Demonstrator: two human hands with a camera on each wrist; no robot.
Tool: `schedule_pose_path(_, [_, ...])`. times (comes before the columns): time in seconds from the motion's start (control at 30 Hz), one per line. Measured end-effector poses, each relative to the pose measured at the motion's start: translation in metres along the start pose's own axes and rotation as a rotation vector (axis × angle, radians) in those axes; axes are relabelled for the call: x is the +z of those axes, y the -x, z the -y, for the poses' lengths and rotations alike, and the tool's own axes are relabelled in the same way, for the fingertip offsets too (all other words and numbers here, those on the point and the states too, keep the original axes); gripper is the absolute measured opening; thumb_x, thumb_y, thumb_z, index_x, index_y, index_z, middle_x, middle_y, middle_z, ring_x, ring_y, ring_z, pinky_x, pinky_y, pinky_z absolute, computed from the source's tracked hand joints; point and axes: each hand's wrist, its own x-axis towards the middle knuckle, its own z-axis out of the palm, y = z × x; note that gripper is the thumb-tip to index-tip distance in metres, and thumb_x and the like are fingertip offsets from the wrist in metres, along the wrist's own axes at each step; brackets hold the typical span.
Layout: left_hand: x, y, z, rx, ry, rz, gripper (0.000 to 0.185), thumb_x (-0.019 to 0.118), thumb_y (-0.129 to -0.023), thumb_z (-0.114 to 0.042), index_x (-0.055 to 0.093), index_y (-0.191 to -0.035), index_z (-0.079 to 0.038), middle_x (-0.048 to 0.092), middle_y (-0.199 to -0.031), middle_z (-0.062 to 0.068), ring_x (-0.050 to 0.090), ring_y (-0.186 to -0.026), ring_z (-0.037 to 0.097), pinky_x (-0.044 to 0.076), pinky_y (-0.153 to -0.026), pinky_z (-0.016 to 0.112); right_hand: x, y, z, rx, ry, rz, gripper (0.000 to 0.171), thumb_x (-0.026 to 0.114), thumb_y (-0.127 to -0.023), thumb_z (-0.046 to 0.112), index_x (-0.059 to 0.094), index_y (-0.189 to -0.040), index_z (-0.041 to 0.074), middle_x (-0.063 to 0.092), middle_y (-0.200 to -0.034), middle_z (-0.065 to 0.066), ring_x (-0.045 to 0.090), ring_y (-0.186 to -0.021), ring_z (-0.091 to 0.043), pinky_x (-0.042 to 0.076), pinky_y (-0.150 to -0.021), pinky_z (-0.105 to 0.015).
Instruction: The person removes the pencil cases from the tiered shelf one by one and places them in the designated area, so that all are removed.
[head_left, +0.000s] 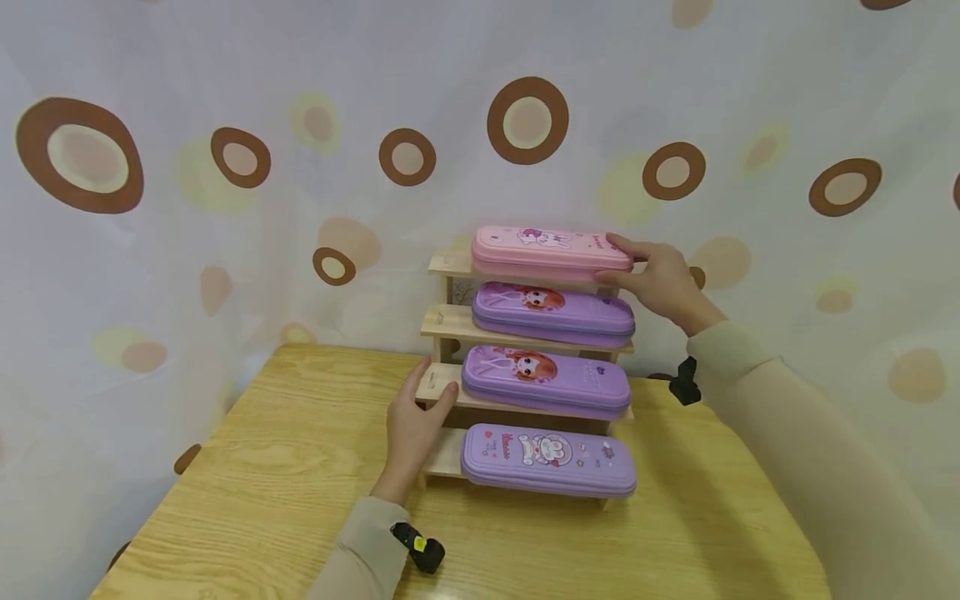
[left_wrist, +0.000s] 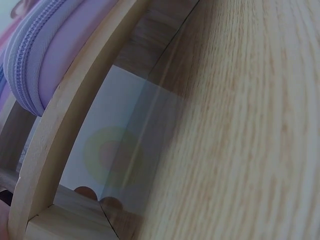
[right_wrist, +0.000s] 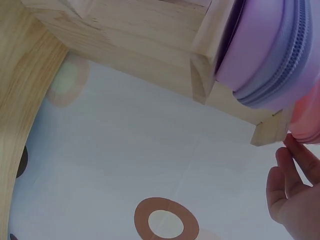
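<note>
A pink pencil case with a rabbit print lies on the top step of a wooden stepped rack. My right hand pinches its right end, fingers on top and thumb at the near side. Below it, each on its own step, sit two purple girl-print pencil cases and a lilac rabbit-print case. My left hand holds the left end of the second step from the bottom, thumb at its front edge. In the right wrist view, the right hand's fingers reach the pink case.
The rack stands on a wood-grain table, close to a pale backdrop printed with brown rings. Table surface extends left of the rack and in front of it. Black wrist cameras sit on both sleeves.
</note>
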Motion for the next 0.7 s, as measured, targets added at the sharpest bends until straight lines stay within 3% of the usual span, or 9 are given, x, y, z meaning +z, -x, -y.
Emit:
schedule_pose_path(0.17, [0.000,0.001,-0.002,-0.005,0.006,-0.003,0.062,0.064,-0.080,-0.047,0.045,-0.134,-0.024,0.043,-0.135,-0.006,0.036,-0.125,0.015,0.028,-0.102,0.034,-0.010,0.010,-0.008,-0.022,0.005,-0.043,0.075,0.068,-0.075,0.049,0.038,-0.139,0.026,0.046,-0.133,-0.008,0.046,-0.109,-0.025,0.042,-0.076,-0.039])
schedule_pose_path(0.27, [0.000,0.001,-0.003,0.001,0.004,-0.002,0.063,0.064,-0.079,-0.048,0.044,-0.134,-0.025,0.043,-0.135,-0.007,0.036,-0.125,0.015,0.028,-0.102,0.035,-0.016,0.018,-0.015,-0.045,0.013,-0.069,0.073,0.068,-0.076,0.046,0.039,-0.139,0.024,0.046,-0.133,-0.007,0.047,-0.106,-0.024,0.043,-0.072,-0.034])
schedule_pose_path(0.53, [0.002,0.001,-0.001,0.002,0.008,0.007,0.063,0.062,-0.079,-0.051,0.044,-0.134,-0.027,0.042,-0.135,-0.009,0.035,-0.125,0.015,0.029,-0.102,0.036,-0.031,0.037,-0.030,-0.060,-0.008,-0.116,0.068,0.070,-0.077,0.038,0.042,-0.137,0.022,0.052,-0.120,-0.008,0.046,-0.082,-0.019,0.040,-0.054,-0.021])
schedule_pose_path(0.7, [0.000,0.002,-0.001,-0.003,0.014,0.000,0.063,0.062,-0.079,-0.052,0.044,-0.134,-0.027,0.042,-0.135,-0.009,0.035,-0.125,0.016,0.029,-0.102,0.039,-0.037,0.049,-0.036,-0.066,-0.009,-0.136,0.067,0.071,-0.077,0.035,0.044,-0.136,0.020,0.051,-0.123,-0.011,0.042,-0.085,-0.018,0.039,-0.056,-0.019])
